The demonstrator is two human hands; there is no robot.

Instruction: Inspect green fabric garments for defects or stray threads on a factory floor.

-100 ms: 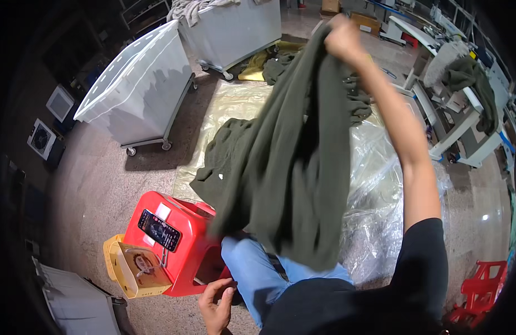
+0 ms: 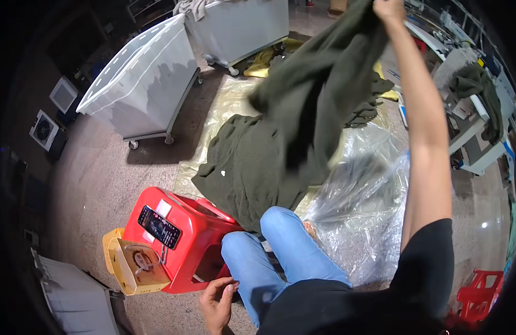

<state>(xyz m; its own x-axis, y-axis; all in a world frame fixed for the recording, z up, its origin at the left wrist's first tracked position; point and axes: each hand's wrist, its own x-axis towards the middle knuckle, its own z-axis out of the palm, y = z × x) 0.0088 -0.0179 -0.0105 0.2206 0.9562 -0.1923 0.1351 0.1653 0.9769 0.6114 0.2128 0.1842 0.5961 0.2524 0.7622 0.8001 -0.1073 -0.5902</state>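
My right hand point(image 2: 390, 10), raised high at the far right, is closed on the edge of a dark green cloth piece point(image 2: 319, 84). The cloth hangs in folds, swings to the left and is blurred by motion; whether it is a whole garment I cannot tell. Under it, a pile of the same dark green cloth point(image 2: 241, 167) lies spread on plastic sheeting point(image 2: 358, 223) in front of my knees. Low beside my left thigh, my left hand point(image 2: 217, 304) has loosely curled fingers, with nothing visible in them. It is nearest to the red stool point(image 2: 193, 243).
On the stool lie a phone point(image 2: 159, 226) and a small metal tool point(image 2: 164, 254); a yellow paper bag point(image 2: 136, 268) stands against it. Two wheeled grey bins point(image 2: 151, 84) stand at the far left. Right are a machine table point(image 2: 476, 151) with draped cloth and a red stool point(image 2: 480, 293).
My right hand has moved up and to the right, carrying the cloth off my lap and away from me. My knees and more of the pile now show. My left hand has barely moved.
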